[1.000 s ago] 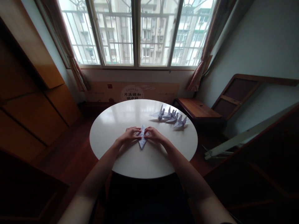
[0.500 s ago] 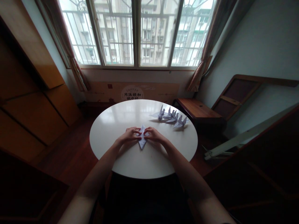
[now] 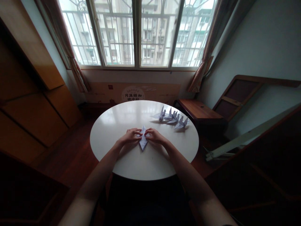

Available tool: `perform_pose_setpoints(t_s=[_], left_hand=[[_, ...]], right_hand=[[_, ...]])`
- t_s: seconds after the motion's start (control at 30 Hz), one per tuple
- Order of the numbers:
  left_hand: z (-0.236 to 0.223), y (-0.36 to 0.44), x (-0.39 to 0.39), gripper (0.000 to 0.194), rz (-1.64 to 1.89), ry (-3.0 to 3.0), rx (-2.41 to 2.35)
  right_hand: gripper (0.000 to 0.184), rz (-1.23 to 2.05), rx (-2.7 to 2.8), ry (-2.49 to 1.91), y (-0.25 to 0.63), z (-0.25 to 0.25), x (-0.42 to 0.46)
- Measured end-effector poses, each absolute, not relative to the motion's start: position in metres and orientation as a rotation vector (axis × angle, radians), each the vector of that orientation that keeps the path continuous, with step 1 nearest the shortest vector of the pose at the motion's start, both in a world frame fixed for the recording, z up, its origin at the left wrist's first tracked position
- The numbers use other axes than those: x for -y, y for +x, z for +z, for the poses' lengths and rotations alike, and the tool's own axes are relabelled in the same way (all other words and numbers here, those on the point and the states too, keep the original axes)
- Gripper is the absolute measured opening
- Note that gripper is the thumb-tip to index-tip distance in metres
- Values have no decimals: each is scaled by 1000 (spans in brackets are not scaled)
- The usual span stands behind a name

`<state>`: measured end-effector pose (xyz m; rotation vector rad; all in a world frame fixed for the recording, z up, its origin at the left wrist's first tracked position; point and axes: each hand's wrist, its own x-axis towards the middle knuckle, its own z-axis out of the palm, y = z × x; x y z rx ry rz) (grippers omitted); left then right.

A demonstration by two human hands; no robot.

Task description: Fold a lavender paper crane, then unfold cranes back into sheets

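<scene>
A folded piece of origami paper (image 3: pixel 143 144), pale violet and shaped like a long diamond, lies on the white oval table (image 3: pixel 145 168) with one point toward me. My left hand (image 3: pixel 132 135) grips its left side, fingers bent over the edge. On the opposite side my right hand (image 3: pixel 154 135) is closed on the paper too, thumb and fingertips near the middle. The fingers cover parts of both side edges. Finished paper cranes (image 3: pixel 181 123), several of them in the same pale colour, stand in a group at the table's back right.
Behind the table, a printed board (image 3: pixel 103 91) leans below a barred window (image 3: pixel 155 37). To the right are a low wooden stool-like table (image 3: pixel 199 108) and a leaning wooden frame (image 3: pixel 237 94). Wooden cabinets (image 3: pixel 33 116) line the left side.
Almost nothing differs. My right thumb and fingertips have shifted very slightly on the paper, while the paper and the cranes keep their places.
</scene>
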<state>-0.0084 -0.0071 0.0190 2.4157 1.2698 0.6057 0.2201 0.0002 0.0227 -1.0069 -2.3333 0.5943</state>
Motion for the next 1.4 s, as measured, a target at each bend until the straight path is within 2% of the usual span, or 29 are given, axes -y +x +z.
perform_pose_setpoints(t_s=[0.23,0.63,0.97,1.2,1.4], left_hand=[[19,-8,6,29,612,2416,-1275],[13,-11,2,35,703,2377,-1218],[19,-10,7,30,709,2417,-1230],[26,-6,14,39,703,2405,-1322],[22,-6,11,28,653,2397,-1308]], right_hand=[[17,603,2325,-1005,220,24,1],[17,625,2316,-1010,220,24,1],[17,624,2322,-1035,219,25,2],[17,617,2324,-1016,219,24,2],[16,619,2337,-1019,219,27,3]])
